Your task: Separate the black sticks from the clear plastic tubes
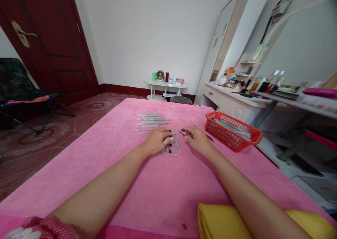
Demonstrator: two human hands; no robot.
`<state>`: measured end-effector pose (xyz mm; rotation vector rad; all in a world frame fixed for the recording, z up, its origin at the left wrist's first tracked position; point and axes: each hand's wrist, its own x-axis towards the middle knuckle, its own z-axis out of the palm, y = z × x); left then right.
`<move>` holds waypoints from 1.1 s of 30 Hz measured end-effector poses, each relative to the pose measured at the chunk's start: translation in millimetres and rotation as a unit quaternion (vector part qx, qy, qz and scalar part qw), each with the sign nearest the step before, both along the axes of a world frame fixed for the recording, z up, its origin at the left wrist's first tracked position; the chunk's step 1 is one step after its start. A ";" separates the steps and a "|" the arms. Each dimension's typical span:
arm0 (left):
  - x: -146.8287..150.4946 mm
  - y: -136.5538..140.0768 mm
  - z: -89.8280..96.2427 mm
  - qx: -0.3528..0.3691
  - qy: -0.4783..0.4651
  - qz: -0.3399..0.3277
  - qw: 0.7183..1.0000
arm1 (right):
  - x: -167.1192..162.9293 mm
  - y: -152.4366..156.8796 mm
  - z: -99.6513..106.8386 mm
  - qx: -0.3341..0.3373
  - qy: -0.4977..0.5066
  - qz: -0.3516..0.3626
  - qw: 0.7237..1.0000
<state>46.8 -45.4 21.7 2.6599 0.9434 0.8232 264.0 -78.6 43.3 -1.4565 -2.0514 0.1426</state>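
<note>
My left hand (158, 140) rests on a small pile of clear plastic caps (173, 145), some with black parts. Its fingers curl round one or more of them, partly hidden beneath the hand. Just to the right, my right hand (198, 140) is low over the cloth, thumb and forefinger apart. A thin dark stick (181, 132) shows by its fingertips, and other dark sticks (210, 138) lie beyond its far side. Behind my left hand, several whitish translucent pen-like tubes (151, 120) lie in a loose stack.
A red plastic basket (223, 135) holding similar tubes stands at the table's right. Folded yellow cloth (221, 219) lies under my right forearm. Pink cloth (105, 154) covers the table. A cluttered dressing table (234, 100) stands to the right; a folding chair (21, 88) is at left.
</note>
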 end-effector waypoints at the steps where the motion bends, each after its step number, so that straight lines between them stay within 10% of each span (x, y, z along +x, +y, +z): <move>1: -0.3 -0.1 1.7 -0.007 -0.011 0.012 1.000 | -7.4 -2.0 -5.9 0.000 -0.016 0.030 0.999; 12: -40.9 36.5 -6.9 -0.018 -0.092 0.230 0.969 | -17.5 -5.7 -19.3 -0.057 0.022 0.093 0.994; 24: -46.9 40.1 -12.2 -0.016 0.074 0.234 0.969 | -20.6 -9.9 -18.9 -0.016 -0.002 0.053 0.998; 33: -45.5 35.5 -10.2 0.034 0.000 0.258 0.965 | -16.1 -11.4 -15.6 -0.024 -0.059 0.020 0.998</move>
